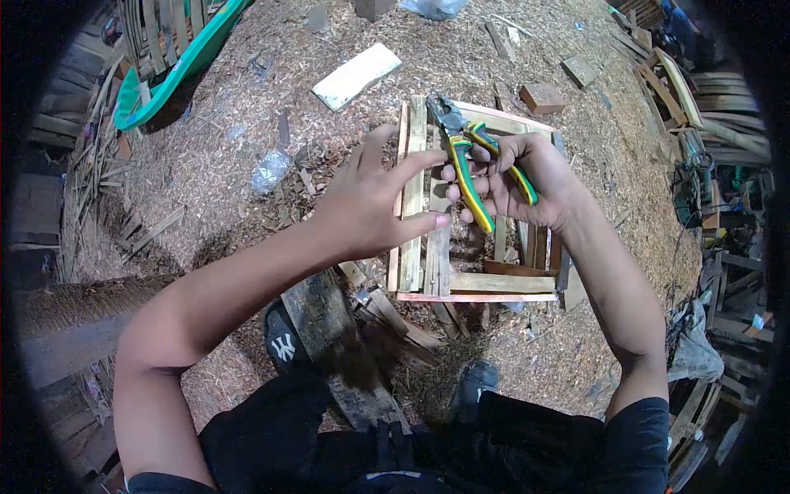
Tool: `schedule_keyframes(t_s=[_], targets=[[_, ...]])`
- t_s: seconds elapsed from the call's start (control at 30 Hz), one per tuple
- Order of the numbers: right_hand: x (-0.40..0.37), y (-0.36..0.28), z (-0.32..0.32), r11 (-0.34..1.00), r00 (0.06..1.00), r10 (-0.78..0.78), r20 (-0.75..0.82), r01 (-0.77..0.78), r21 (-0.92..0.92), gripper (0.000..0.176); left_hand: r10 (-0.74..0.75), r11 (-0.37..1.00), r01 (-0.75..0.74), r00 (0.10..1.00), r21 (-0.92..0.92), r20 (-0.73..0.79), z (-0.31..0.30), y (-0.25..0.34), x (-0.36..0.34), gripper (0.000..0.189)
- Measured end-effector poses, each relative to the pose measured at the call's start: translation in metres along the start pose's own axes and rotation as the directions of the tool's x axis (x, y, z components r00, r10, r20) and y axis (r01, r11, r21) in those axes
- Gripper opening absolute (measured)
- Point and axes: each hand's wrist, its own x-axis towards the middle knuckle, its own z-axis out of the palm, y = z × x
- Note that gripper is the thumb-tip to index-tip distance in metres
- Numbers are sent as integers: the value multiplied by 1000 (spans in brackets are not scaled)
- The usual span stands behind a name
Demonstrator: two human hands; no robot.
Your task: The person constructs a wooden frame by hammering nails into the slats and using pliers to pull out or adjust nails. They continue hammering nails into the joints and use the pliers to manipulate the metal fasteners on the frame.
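Note:
My right hand (527, 177) is closed around pliers (467, 173) with green and yellow handles. The jaws point up and to the left, and the handles are spread apart. My left hand (383, 198) is held out to the left of the pliers, its fingers apart and nothing in it. Below both hands lies a wooden frame (502, 284) made of nailed slats, partly hidden by the right hand and the pliers.
Wood chips and sawdust cover the ground. A pale board (356, 76), a wood block (542, 99) and a crumpled plastic bag (270, 171) lie around. A thick plank (333, 329) stretches between my feet. Scrap wood is piled at both sides, near a green plastic tub (169, 82).

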Motion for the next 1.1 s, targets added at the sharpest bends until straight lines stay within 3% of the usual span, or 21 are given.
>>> schedule_keyframes(t_s=[0.13,0.27,0.33,0.4,0.47,0.6,0.67,0.9,0.97,1.0,1.07,1.1], targets=[[2,0,10,1000,996,-29,-80,29,0,48,261,955,-222,944,199,-199,2,-5,-2,69],[8,7,6,998,992,-55,-115,59,26,32,320,920,-252,926,299,-203,-3,2,-4,63],[9,13,14,994,963,-100,-252,85,-71,26,360,885,-292,923,363,-137,-7,6,-3,60],[8,19,27,982,943,-150,-295,108,-155,26,372,875,-298,918,382,-136,-7,7,-4,59],[5,23,40,931,869,-316,-380,206,-302,29,383,864,-302,914,403,-135,-7,8,-4,59],[9,26,36,888,886,-370,-279,249,-387,41,393,845,-318,915,430,-97,-9,14,-2,60],[10,27,33,892,891,-381,-245,285,-351,51,387,846,-318,918,428,-84,-10,15,-1,61],[9,30,32,937,910,-335,-245,296,-184,49,395,840,-332,917,429,-65,-8,15,1,61],[11,34,23,949,936,-309,-169,314,4,50,392,841,-334,918,425,-54,-8,15,1,61],[13,37,18,949,936,-309,-168,314,6,50,390,843,-334,920,421,-50,-8,15,1,60],[17,42,10,919,937,-347,32,334,208,52,388,845,-336,920,416,-47,-8,15,1,60],[16,40,11,919,937,-349,32,335,208,52,380,846,-330,924,419,-40,-8,15,0,59]])
